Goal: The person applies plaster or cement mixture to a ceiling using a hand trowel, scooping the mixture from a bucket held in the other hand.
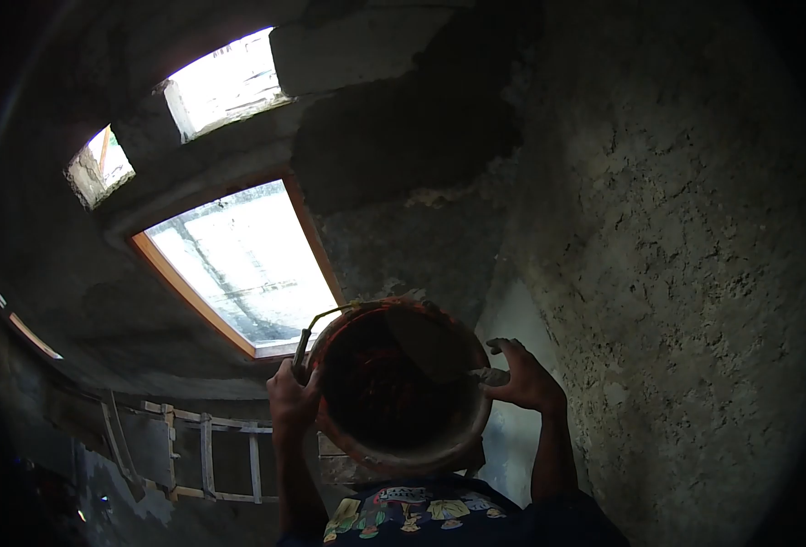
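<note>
A round orange-rimmed bucket [366, 447], crusted with grey along its lip, is tilted in front of my chest with its dark mouth facing me. My left hand [294, 397] is closed on the bucket's left side, by the wire handle with its pale grip [302, 346]. On the right, my right hand [529, 378] pinches the grey, mortar-smeared end of a trowel at the bucket's rim. The trowel's flat dark blade [428, 342] reaches into the upper part of the bucket. What lies deeper inside is too dark to make out.
A wood-framed window [239, 264] lies ahead to the left, with two small openings above it. Rough plastered wall [686, 273] rises close on my right. A wooden ladder-like frame [207, 456] is at lower left. Darker plaster [403, 137] covers part of the wall ahead.
</note>
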Demonstrator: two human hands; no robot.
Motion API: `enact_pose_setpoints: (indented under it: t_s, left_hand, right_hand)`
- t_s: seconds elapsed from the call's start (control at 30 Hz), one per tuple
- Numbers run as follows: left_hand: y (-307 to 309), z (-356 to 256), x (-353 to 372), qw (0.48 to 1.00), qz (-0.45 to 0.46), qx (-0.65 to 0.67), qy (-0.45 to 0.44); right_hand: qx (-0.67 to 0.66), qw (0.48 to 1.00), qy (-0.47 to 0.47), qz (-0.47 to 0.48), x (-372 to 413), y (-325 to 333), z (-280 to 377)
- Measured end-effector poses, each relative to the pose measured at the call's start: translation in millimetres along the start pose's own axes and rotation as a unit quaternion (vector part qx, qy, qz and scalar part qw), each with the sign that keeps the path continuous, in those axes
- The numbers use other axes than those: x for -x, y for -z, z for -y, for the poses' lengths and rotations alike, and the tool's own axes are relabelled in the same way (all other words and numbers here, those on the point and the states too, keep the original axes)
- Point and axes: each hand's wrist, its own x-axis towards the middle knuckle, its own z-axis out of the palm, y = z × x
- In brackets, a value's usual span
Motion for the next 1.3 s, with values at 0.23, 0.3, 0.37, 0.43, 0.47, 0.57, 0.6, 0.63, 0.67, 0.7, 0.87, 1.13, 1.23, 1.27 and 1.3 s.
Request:
enact_pose_setpoints:
  t_s: [0.23,0.3,0.37,0.43,0.47,0.57,0.6,0.63,0.67,0.7,0.87,1.13,1.23,1.27,1.3]
  left_hand:
    - [1.0,19.3,-7.9,0.997,0.002,-0.049,0.056]
    - [3.0,19.9,-8.1,0.996,0.006,-0.056,0.062]
    - [4.8,16.5,-6.3,0.997,0.008,-0.042,0.065]
    - [3.3,17.2,-6.8,0.997,0.009,-0.024,0.067]
    - [2.4,19.8,-6.0,0.997,0.009,-0.026,0.067]
    - [-0.6,23.6,-7.8,0.997,0.003,-0.016,0.07]
    - [-2.2,24.4,-7.5,0.997,0.0,-0.006,0.072]
    - [-3.3,24.0,-7.2,0.997,-0.001,-0.006,0.075]
    - [-3.8,22.7,-7.9,0.997,-0.005,-0.009,0.071]
    - [-4.0,21.2,-8.8,0.998,-0.009,-0.013,0.067]
    - [-0.9,9.3,-8.0,0.997,-0.007,-0.023,0.077]
    - [-4.3,1.0,-9.5,0.997,-0.001,-0.013,0.075]
    - [-4.4,-5.5,-12.2,0.997,0.009,-0.028,0.072]
    - [-4.5,-7.3,-13.2,0.997,0.013,-0.028,0.071]
    - [-4.6,-9.2,-14.0,0.997,0.014,-0.034,0.068]
  right_hand:
    - [-0.23,0.972,-0.037,0.032,-40.9,66.4,12.3]
    - [-0.288,0.954,0.05,-0.059,-81.2,69.0,11.5]
    - [-0.376,0.912,0.115,-0.121,-141.5,66.3,2.2]
    - [-0.337,0.912,0.102,-0.212,-206.5,75.4,6.7]
    - [-0.291,0.915,0.124,-0.25,-246.4,81.7,2.5]
    - [-0.257,0.911,0.149,-0.287,-346.6,115.9,21.3]
    - [-0.214,0.918,0.127,-0.308,-377.4,126.0,29.1]
    - [-0.171,0.923,0.106,-0.329,-408.0,135.9,35.1]
    - [-0.163,0.924,0.099,-0.33,-442.9,145.6,36.6]
    - [-0.155,0.926,0.093,-0.331,-470.8,151.4,39.1]
    - [0.037,0.903,0.075,-0.421,-555.3,121.0,51.4]
    - [0.335,0.879,0.035,-0.338,-548.8,106.0,83.5]
    - [0.6,0.729,0.079,-0.32,-546.6,101.7,73.1]
    - [0.513,0.783,0.085,-0.342,-541.2,97.9,68.4]
    - [0.42,0.828,0.091,-0.36,-534.1,93.1,65.0]
